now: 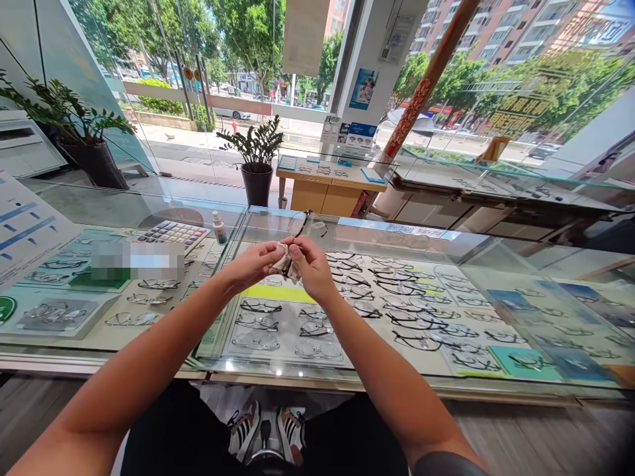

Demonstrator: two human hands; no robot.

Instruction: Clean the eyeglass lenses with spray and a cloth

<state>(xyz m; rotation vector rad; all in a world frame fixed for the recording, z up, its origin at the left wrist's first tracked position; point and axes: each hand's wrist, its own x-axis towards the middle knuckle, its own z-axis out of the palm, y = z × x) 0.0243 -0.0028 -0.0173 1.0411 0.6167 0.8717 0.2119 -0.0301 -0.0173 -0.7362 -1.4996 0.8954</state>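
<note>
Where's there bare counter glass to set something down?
Likely the glass counter right of the held glasses, between its far edge and the displayed frames, which seem to lie beneath. Crowded to the left: spray bottle, button pad.

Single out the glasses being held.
The dark-framed, clear-lensed glasses, gripped with a pale cloth between both bare hands; the other pairs in the glass-topped display counter below lie untouched.

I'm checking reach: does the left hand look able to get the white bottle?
Probably yes: nothing visible blocks the left hand from the white bottle, though that hand holds a cloth on the glasses.
</note>
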